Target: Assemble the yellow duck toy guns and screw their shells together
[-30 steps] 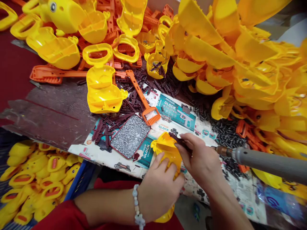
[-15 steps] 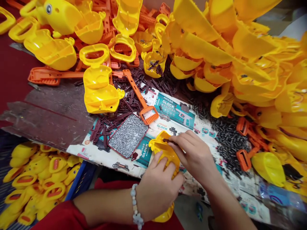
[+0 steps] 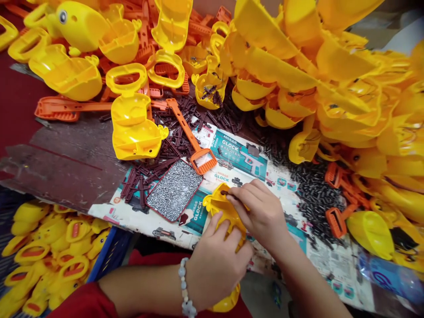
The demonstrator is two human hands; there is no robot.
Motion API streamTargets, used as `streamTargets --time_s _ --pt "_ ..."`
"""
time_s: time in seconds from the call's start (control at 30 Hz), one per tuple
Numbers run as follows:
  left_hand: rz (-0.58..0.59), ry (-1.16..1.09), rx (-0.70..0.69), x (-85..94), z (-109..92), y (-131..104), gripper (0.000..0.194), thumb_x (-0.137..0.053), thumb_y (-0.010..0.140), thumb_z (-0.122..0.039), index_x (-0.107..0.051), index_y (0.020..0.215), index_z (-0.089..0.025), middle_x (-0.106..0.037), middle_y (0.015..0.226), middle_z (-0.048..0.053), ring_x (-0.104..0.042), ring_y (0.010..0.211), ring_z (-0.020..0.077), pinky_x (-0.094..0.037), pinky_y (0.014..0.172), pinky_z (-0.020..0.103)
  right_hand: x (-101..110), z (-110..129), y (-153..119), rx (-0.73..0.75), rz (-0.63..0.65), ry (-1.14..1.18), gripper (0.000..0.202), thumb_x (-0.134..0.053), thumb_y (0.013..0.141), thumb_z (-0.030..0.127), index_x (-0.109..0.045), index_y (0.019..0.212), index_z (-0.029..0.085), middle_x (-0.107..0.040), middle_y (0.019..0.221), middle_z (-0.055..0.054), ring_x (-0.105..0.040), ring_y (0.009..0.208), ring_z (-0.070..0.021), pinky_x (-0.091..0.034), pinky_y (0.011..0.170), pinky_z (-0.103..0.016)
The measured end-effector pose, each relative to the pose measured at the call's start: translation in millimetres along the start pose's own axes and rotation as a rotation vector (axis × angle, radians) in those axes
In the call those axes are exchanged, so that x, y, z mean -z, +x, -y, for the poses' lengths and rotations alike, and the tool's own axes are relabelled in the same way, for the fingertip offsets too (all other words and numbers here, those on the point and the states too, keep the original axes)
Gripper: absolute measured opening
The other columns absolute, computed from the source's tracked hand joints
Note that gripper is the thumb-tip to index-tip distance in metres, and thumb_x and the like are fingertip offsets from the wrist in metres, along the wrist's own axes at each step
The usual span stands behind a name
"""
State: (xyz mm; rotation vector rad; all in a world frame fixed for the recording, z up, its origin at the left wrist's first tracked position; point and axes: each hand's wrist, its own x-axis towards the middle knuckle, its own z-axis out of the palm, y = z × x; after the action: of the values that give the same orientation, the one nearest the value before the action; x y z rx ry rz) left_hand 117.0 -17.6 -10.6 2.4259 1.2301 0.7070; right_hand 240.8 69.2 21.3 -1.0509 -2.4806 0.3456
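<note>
The grey tool gone from view, the right hand (image 3: 261, 214) now pinches a brown piece (image 3: 224, 192) farther across the yellow shell (image 3: 225, 210), clasped by the left hand (image 3: 220, 260) at the tabletop's (image 3: 69, 165) near edge, so the two parts seem to be meeting

Head-worn camera, above the yellow shell (image 3: 224, 206), on the wearer's side of it, facing forward-down, close range.
</note>
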Motion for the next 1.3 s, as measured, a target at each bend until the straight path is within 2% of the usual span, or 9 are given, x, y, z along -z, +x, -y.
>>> streamTargets --time_s 0.17,0.33,0.5,0.63,0.73,0.83,0.97,1.07,1.3 --pt "-0.004 -0.026 -0.009 0.0 1.1 -1.1 0.013 -0.052 0.086 -0.03 -0.061 0.089 -0.021 -0.063 0.089 0.003 -0.058 0.088 0.0233 -0.038 0.099 0.048 2.6 -7.7 2.5 -0.007 0.09 0.009 0.027 -0.04 0.099 0.019 -0.059 0.082 0.012 -0.054 0.07 -0.004 -0.041 0.065 -0.0177 -0.033 0.06 -0.03" --pt "0.005 0.005 -0.028 0.0 2.6 -3.0 0.011 -0.055 0.084 -0.028 -0.061 0.09 -0.02 -0.063 0.088 0.004 -0.058 0.09 0.0241 -0.039 0.097 0.048 22.9 -34.5 41.7 -0.028 0.296 0.096 0.013 -0.068 0.087 0.032 -0.066 0.081 0.02 -0.058 0.071 0.004 -0.052 0.064 -0.0116 -0.039 0.058 -0.021" --pt "0.045 -0.028 -0.021 -1.8 2.9 -4.8 0.014 -0.058 0.083 -0.031 -0.059 0.091 -0.02 -0.063 0.092 0.004 -0.056 0.093 0.0246 -0.037 0.099 0.05 -7.2 -72.1 108.0 -0.367 0.064 -0.144 0.013 -0.053 0.089 0.008 -0.065 0.088 0.013 -0.06 0.089 -0.005 -0.055 0.081 -0.0182 -0.04 0.072 -0.028" --pt "0.038 -0.04 -0.027 -1.1 3.7 -5.6 0.012 -0.056 0.084 -0.031 -0.058 0.089 -0.021 -0.062 0.091 0.003 -0.056 0.092 0.0234 -0.036 0.1 0.05 -42.4 -85.6 146.3 -0.453 0.038 -0.241 0.005 -0.061 0.087 0.013 -0.064 0.089 0.01 -0.058 0.094 -0.01 -0.052 0.094 -0.0239 -0.043 0.08 -0.033" --pt "0.03 -0.036 -0.033 0.5 4.4 -6.0 0.013 -0.056 0.084 -0.031 -0.058 0.091 -0.02 -0.062 0.09 0.003 -0.057 0.092 0.0238 -0.036 0.1 0.05 -44.8 -82.6 153.9 -0.482 0.037 -0.254 0.002 -0.061 0.084 0.01 -0.062 0.083 0.008 -0.057 0.094 -0.012 -0.051 0.099 -0.0269 -0.043 0.082 -0.036" --pt "0.037 -0.042 -0.03 0.8 4.4 -6.4 0.013 -0.057 0.083 -0.031 -0.058 0.09 -0.02 -0.062 0.091 0.004 -0.057 0.092 0.0241 -0.036 0.099 0.05 -25.6 -65.8 136.5 -0.509 0.019 -0.208 0.005 -0.056 0.083 0.007 -0.06 0.082 0.01 -0.059 0.091 -0.012 -0.054 0.091 -0.0269 -0.044 0.078 -0.034" --pt "0.023 -0.048 -0.023 -2.0 3.6 -6.3 0.014 -0.057 0.083 -0.031 -0.059 0.091 -0.02 -0.063 0.093 0.004 -0.057 0.095 0.0248 -0.036 0.1 0.05 10.7 -27.8 76.3 -0.5 -0.096 -0.071 0.024 -0.053 0.085 0.013 -0.048 0.109 0.017 -0.058 0.08 -0.001 -0.056 0.069 -0.0159 -0.044 0.065 -0.024" --pt "-0.002 -0.044 -0.02 -2.9 3.3 -5.2 0.012 -0.055 0.085 -0.029 -0.06 0.09 -0.02 -0.063 0.091 0.004 -0.058 0.094 0.0249 -0.038 0.098 0.05 30.4 -5.4 21.9 -0.344 -0.261 0.175 0.006 -0.048 0.091 0.017 -0.052 0.087 0.018 -0.054 0.078 0.0 -0.051 0.066 -0.0124 -0.041 0.061 -0.021" --pt "0.001 -0.042 -0.018 0.3 2.5 -2.2 0.011 -0.055 0.084 -0.027 -0.062 0.088 -0.019 -0.065 0.089 0.005 -0.06 0.091 0.0243 -0.04 0.098 0.051 29.8 1.5 -41.8 -0.351 -0.189 0.304 0.01 -0.056 0.091 0.017 -0.058 0.099 0.021 -0.059 0.081 0.001 -0.058 0.063 -0.0105 -0.047 0.057 -0.017"
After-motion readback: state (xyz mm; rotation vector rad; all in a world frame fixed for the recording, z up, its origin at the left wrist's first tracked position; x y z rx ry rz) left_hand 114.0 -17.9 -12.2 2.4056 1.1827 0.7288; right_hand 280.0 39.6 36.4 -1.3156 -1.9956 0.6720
